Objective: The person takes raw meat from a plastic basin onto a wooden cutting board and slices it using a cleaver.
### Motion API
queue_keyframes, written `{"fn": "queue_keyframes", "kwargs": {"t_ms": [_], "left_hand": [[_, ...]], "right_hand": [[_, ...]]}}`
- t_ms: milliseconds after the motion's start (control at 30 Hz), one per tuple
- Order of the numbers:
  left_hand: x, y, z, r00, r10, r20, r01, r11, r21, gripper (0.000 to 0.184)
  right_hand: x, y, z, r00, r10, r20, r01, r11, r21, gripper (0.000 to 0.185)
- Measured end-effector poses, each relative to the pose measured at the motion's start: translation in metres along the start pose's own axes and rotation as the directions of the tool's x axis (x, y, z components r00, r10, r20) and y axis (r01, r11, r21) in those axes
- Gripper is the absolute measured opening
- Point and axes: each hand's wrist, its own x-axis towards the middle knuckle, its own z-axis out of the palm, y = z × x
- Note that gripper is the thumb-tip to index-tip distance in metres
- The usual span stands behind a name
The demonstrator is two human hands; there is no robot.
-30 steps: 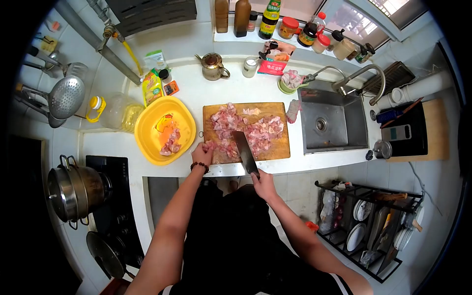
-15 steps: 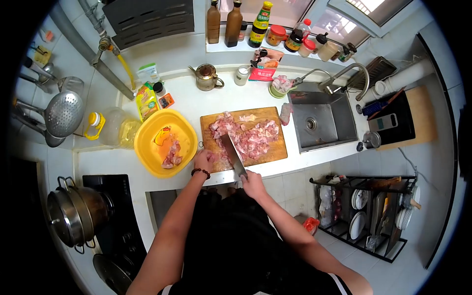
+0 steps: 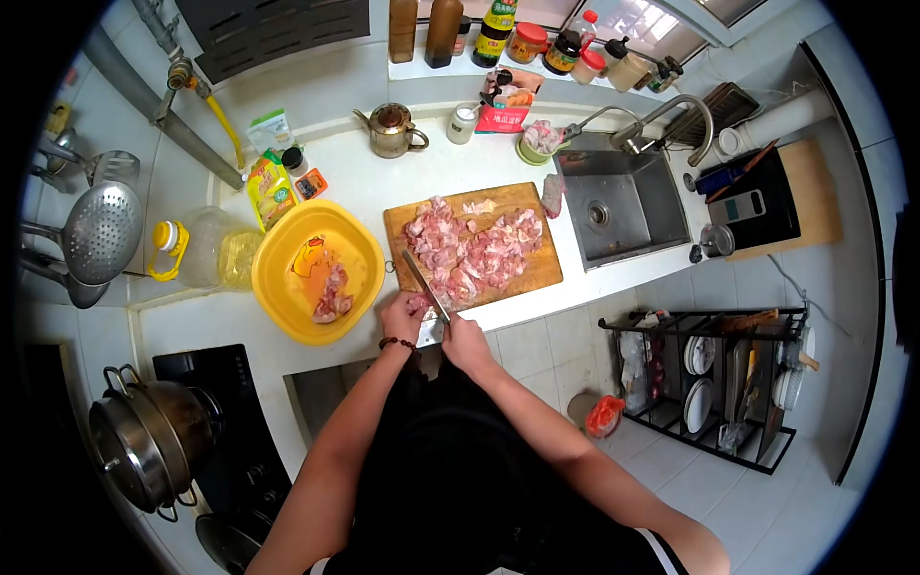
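Observation:
A wooden cutting board (image 3: 541, 201) bears many chopped pieces of raw meat (image 3: 498, 251). My right hand (image 3: 466, 343) is closed round the handle of a cleaver (image 3: 425, 286), whose blade stands nearly edge-on over the board's left part. Beside it, my left hand (image 3: 402, 316), with a beaded bracelet at the wrist, holds a piece of raw meat (image 3: 418, 304) at the board's lower left corner. Left of the board, a yellow basin (image 3: 271, 297) with a printed picture inside holds a few meat pieces (image 3: 333, 295).
Behind the board stand a metal teapot (image 3: 391, 130), a glass jar (image 3: 462, 124) and a red packet (image 3: 507, 100). A sink (image 3: 623, 206) lies to the right. An oil jug (image 3: 211, 249) and a stove (image 3: 216, 374) with a steamer pot (image 3: 144, 446) are on the left.
The cleaver has moved left, close to my left hand, and its blade has turned from showing its flat side to nearly edge-on. The camera view has shifted a little.

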Motion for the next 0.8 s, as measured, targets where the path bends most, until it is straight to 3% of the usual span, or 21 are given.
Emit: {"fn": "queue_keyframes", "kwargs": {"t_ms": [233, 333, 500, 633, 733, 800], "left_hand": [[0.009, -0.017, 0.012, 0.997, 0.070, -0.033, -0.069, 0.997, 0.022, 0.019], [0.010, -0.021, 0.013, 0.998, 0.050, -0.050, -0.052, 0.997, -0.055, 0.015], [0.007, -0.016, 0.012, 0.996, 0.083, 0.014, -0.083, 0.996, 0.031, 0.012], [0.006, -0.005, 0.007, 0.992, 0.125, -0.006, -0.124, 0.989, 0.079, 0.011], [0.007, -0.002, 0.005, 0.993, 0.116, -0.013, -0.114, 0.989, 0.095, 0.011], [0.006, -0.008, 0.008, 0.991, 0.131, -0.001, -0.131, 0.989, -0.067, 0.011]], "right_hand": [[-0.011, 0.011, 0.009, 1.000, 0.000, -0.031, 0.001, 1.000, 0.022, 0.020], [-0.017, 0.018, 0.009, 1.000, 0.021, -0.013, -0.021, 1.000, 0.001, 0.018], [-0.005, 0.016, 0.010, 0.998, -0.026, -0.050, 0.028, 0.999, 0.036, 0.018], [-0.001, 0.010, 0.011, 0.998, 0.010, -0.066, -0.008, 1.000, 0.026, 0.016], [-0.018, 0.027, 0.020, 0.995, -0.051, -0.088, 0.057, 0.997, 0.061, 0.015], [-0.028, 0.033, 0.021, 0.994, -0.030, -0.104, 0.037, 0.997, 0.064, 0.015]]}}
